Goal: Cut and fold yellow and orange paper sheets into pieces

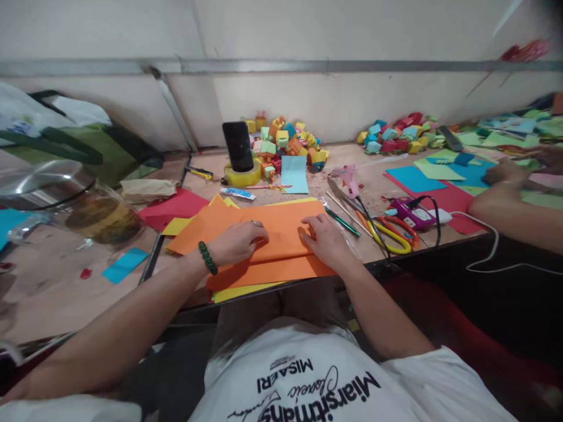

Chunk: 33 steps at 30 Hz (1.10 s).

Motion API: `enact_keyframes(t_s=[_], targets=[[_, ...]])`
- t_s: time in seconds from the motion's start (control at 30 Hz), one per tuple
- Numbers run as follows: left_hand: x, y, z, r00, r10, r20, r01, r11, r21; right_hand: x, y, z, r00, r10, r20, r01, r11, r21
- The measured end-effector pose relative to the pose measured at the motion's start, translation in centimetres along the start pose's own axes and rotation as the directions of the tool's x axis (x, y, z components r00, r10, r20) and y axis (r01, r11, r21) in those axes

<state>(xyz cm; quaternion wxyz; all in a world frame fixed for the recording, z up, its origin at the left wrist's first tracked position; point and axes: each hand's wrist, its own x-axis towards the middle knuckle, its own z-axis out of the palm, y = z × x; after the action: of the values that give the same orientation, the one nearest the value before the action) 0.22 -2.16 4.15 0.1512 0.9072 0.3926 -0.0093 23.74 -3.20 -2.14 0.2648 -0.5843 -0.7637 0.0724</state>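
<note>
An orange paper sheet (281, 225) lies folded on a stack of orange and yellow sheets at the table's near edge. My left hand (240, 241), with a green bead bracelet on the wrist and a ring on one finger, presses on the left part of the fold with curled fingers. My right hand (323, 237) lies on the right part of the fold, fingers bent down onto the paper. Both hands touch only the orange sheet.
Scissors (389, 234) and a green pen (345, 223) lie right of my hands. A phone (237, 145) stands in a tape roll. Piles of small folded paper cubes (285, 140) sit at the back. A glass jar (94, 208) is left. Another person's arm (510, 205) rests at right.
</note>
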Motion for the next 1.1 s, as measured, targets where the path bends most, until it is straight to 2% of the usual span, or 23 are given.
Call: enact_keyframes(t_s=[0.1, 0.2, 0.27, 0.47, 0.67, 0.77, 1.0, 1.07, 1.1], targets=[[-0.8, 1.4, -1.0, 0.997, 0.017, 0.072, -0.027, 0.990, 0.139, 0.2, -0.1, -0.4, 0.980, -0.196, 0.036, 0.194, 0.980, 0.046], [-1.4, 2.4, -1.3, 0.990, 0.037, 0.138, -0.063, 0.980, 0.187, 0.3, -0.9, -1.0, 0.898, -0.418, 0.139, 0.400, 0.906, 0.139], [-1.6, 2.7, -1.5, 0.982, 0.035, 0.186, -0.069, 0.981, 0.180, 0.2, -1.6, -1.5, 0.836, -0.514, 0.191, 0.486, 0.856, 0.175], [-1.4, 2.7, -1.9, 0.967, 0.040, 0.250, -0.080, 0.985, 0.150, 0.0, -3.5, -2.2, 0.712, -0.619, 0.332, 0.621, 0.775, 0.114], [-1.4, 2.9, -1.7, 0.973, 0.035, 0.227, -0.074, 0.983, 0.165, -0.3, -2.9, -1.4, 0.613, -0.669, 0.420, 0.695, 0.710, 0.117], [-1.5, 3.1, -1.8, 0.977, 0.012, 0.215, -0.047, 0.986, 0.158, -0.9, -1.6, -1.6, 0.616, -0.666, 0.421, 0.693, 0.712, 0.112], [-1.8, 3.3, -2.1, 0.965, -0.044, 0.257, -0.008, 0.980, 0.201, -2.6, 1.5, -3.7, 0.694, -0.614, 0.376, 0.634, 0.769, 0.084], [-1.9, 3.3, -1.6, 0.974, -0.018, 0.225, -0.031, 0.977, 0.211, -3.0, 1.8, -4.1, 0.725, -0.600, 0.338, 0.616, 0.784, 0.069], [-1.9, 3.5, -1.2, 0.985, 0.003, 0.170, -0.040, 0.975, 0.219, -3.1, 1.8, -4.2, 0.738, -0.594, 0.320, 0.609, 0.791, 0.060]])
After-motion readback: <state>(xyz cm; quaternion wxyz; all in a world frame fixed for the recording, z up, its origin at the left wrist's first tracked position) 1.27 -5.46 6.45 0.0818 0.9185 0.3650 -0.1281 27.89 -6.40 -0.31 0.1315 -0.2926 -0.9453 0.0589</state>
